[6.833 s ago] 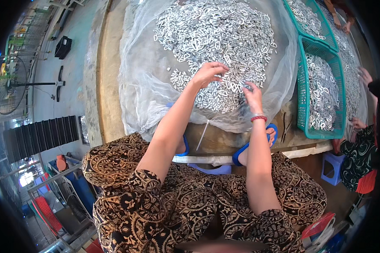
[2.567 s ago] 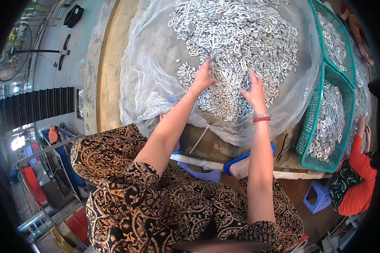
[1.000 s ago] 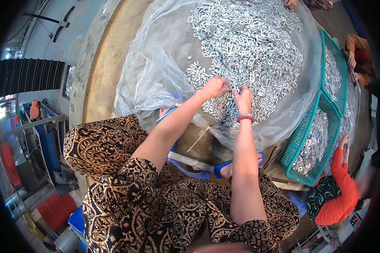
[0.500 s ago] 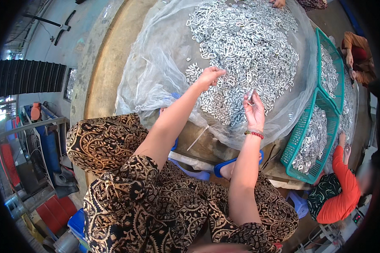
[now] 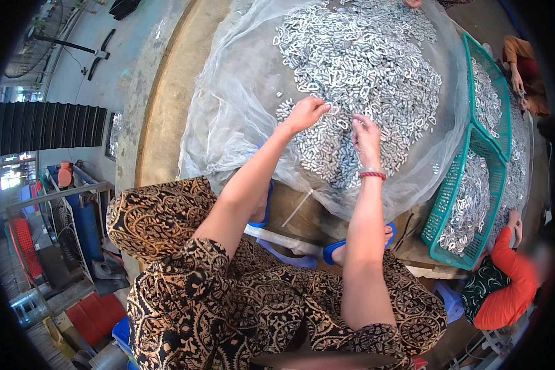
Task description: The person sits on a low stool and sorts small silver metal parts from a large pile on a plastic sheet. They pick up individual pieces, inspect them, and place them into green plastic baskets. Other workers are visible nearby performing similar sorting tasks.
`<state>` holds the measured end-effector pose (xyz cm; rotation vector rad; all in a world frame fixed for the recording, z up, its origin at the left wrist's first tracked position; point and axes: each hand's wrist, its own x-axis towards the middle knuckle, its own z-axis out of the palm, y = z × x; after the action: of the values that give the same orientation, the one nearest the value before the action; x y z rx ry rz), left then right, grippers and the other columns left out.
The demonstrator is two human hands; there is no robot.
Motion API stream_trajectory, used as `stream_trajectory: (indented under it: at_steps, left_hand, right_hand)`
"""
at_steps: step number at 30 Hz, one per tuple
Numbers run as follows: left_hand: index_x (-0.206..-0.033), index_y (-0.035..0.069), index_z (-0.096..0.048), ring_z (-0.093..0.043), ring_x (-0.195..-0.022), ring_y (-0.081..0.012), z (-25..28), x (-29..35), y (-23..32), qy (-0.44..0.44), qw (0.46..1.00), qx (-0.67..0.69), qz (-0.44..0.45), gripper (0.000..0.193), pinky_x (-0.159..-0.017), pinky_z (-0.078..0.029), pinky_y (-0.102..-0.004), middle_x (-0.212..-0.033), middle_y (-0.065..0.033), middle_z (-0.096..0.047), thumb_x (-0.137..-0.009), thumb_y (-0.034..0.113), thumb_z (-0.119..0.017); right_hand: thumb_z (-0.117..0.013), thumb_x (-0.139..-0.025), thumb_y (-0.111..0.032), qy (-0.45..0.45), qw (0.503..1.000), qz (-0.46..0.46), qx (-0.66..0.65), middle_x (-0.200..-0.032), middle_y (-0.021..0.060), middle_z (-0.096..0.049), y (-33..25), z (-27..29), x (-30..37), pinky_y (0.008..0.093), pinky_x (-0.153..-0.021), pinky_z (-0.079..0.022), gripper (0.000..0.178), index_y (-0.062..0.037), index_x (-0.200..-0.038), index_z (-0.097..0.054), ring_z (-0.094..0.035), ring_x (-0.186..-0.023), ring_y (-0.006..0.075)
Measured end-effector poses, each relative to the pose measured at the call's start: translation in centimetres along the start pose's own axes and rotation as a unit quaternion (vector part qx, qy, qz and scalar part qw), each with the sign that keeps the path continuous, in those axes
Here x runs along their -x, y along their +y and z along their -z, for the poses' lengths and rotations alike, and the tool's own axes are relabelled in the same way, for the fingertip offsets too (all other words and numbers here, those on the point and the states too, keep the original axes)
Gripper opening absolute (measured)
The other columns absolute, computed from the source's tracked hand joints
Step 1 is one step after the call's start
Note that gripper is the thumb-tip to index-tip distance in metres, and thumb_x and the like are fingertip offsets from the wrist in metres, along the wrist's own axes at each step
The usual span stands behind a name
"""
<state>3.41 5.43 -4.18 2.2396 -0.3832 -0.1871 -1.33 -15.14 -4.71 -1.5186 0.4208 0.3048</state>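
Observation:
A big heap of small silver metal links (image 5: 357, 68) lies on a clear plastic sheet (image 5: 240, 105) spread in front of me. My left hand (image 5: 305, 113) rests at the heap's near left edge, fingers curled over a few links. My right hand (image 5: 367, 132), with a red bracelet at the wrist, hovers beside it over the links, its fingertips pinched on a small metal link. Both forearms reach forward from my patterned brown dress.
Two teal plastic baskets (image 5: 456, 179) filled with the same links stand at the right. A person in an orange top (image 5: 505, 290) sits at the lower right, another person's hands (image 5: 518, 55) at the upper right. Blue sandals (image 5: 339, 250) show under the sheet's edge. Red crates (image 5: 92, 311) lie lower left.
Both hands have stayed at the heap's near edge; the left moved slightly right toward the right hand, which lifted with a link pinched in its fingers. The view shifted a little.

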Motion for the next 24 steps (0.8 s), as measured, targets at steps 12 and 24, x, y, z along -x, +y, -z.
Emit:
stream_trajectory:
  at_steps: [12,24]
  left_hand:
    - [-0.095,0.004,-0.057,-0.055,-0.072,-0.0196,4.3,-0.4,1.6,0.021,0.649,0.754,0.099,0.035,-0.041,-0.042,-0.0251,-0.088,-0.0114,-0.056,-0.088,0.037,-0.05]
    - [-0.088,0.006,-0.065,-0.063,-0.086,-0.0342,-3.0,-1.3,-4.5,-0.042,0.967,-0.232,0.098,0.029,-0.074,-0.049,-0.0458,-0.089,-0.0156,-0.066,-0.074,0.03,-0.07]
  right_hand:
    - [-0.069,-0.075,-0.02,0.065,0.885,0.069,0.457,-0.085,0.0176,-0.067,3.1,-2.6,-2.1,0.0424,-0.071,-0.05,0.021,-0.0135,-0.096,-0.067,-0.064,-0.081,0.0351]
    - [-0.068,-0.08,-0.017,0.111,0.97,0.123,0.178,-0.07,0.0089,-0.063,3.1,0.9,0.1,0.0295,-0.059,-0.045,0.031,-0.0083,-0.109,-0.064,-0.055,-0.062,0.0149]
